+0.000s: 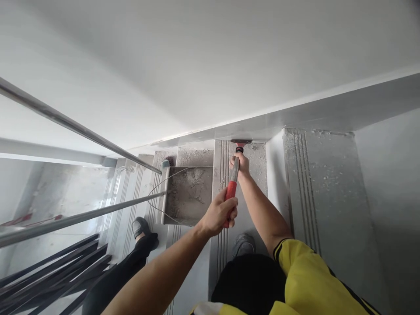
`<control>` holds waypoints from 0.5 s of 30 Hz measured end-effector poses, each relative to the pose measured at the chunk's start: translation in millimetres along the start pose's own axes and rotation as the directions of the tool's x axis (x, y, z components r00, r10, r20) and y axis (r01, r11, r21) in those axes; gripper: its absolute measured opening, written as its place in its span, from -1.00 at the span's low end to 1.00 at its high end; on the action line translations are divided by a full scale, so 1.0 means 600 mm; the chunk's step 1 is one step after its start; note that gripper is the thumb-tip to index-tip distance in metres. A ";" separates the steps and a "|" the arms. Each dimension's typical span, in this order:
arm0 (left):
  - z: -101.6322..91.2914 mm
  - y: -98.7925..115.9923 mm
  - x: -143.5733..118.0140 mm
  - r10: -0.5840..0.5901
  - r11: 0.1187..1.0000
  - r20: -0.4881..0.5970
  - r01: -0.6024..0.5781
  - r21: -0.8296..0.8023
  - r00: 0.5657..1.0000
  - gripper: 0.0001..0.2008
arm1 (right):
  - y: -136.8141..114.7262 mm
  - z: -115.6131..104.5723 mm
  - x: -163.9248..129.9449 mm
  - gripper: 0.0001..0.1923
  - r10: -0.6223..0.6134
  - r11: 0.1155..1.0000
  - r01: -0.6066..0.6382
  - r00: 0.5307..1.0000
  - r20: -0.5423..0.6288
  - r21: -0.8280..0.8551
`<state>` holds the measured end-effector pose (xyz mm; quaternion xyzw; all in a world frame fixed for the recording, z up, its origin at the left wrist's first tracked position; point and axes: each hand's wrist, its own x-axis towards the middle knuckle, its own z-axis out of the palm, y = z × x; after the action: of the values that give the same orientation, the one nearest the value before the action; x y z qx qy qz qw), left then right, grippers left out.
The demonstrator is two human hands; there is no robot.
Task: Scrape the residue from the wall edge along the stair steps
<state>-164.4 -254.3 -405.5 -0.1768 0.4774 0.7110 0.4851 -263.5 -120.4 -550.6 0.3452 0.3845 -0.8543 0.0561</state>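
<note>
I hold a long-handled scraper (pixel 233 177) with both hands. My left hand (pixel 219 214) grips the red end of its handle. My right hand (pixel 240 165) grips the metal shaft further down, close to the head. The scraper blade (pixel 241 142) rests on a dusty grey stair tread (pixel 252 162), right against the white wall base. White chips and dust lie on the tread around the blade.
A metal dustpan (pixel 188 194) full of dust and debris sits on the steps to the left, with a wire handle. Steel handrails (pixel 78 127) run along the left side. My feet (pixel 141 227) stand on lower steps. Another littered tread (pixel 315 175) lies to the right.
</note>
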 end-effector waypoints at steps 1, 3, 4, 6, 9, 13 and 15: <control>0.003 0.000 0.001 0.002 1.000 0.007 -0.002 0.006 1.000 -0.78 | -0.003 -0.002 -0.001 -0.71 -0.006 1.000 0.006 1.000 0.003 0.003; 0.010 -0.001 0.006 0.004 1.000 -0.009 -0.004 0.019 1.000 -0.78 | -0.007 -0.008 -0.002 -0.72 -0.001 1.000 0.001 1.000 -0.019 0.007; 0.013 -0.002 0.009 0.003 1.000 -0.027 -0.003 0.028 1.000 -0.78 | -0.009 -0.011 -0.002 -0.73 0.005 1.000 -0.005 0.999 -0.032 0.010; 0.021 -0.005 0.014 0.000 0.999 -0.040 0.002 0.046 0.999 -0.79 | -0.014 -0.017 -0.002 -0.75 0.009 1.000 -0.008 0.999 -0.041 0.013; 0.035 -0.008 0.017 0.000 0.998 -0.015 0.001 0.063 1.000 -0.82 | -0.025 -0.025 -0.005 -0.75 0.001 1.000 -0.001 1.000 -0.004 0.003; 0.057 -0.012 0.026 0.003 0.998 -0.051 0.000 0.063 0.999 -0.79 | -0.042 -0.035 -0.011 -0.77 0.021 1.000 -0.021 1.000 -0.010 -0.015; 0.066 -0.016 0.032 0.016 0.999 -0.062 -0.013 0.049 0.998 -0.78 | -0.049 -0.041 -0.014 -0.76 0.034 0.999 -0.034 0.999 -0.010 -0.017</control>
<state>-156.6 -209.8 -404.8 -0.1838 0.5106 0.6969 0.4689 -254.6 -84.5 -538.6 0.3554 0.3863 -0.8481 0.0715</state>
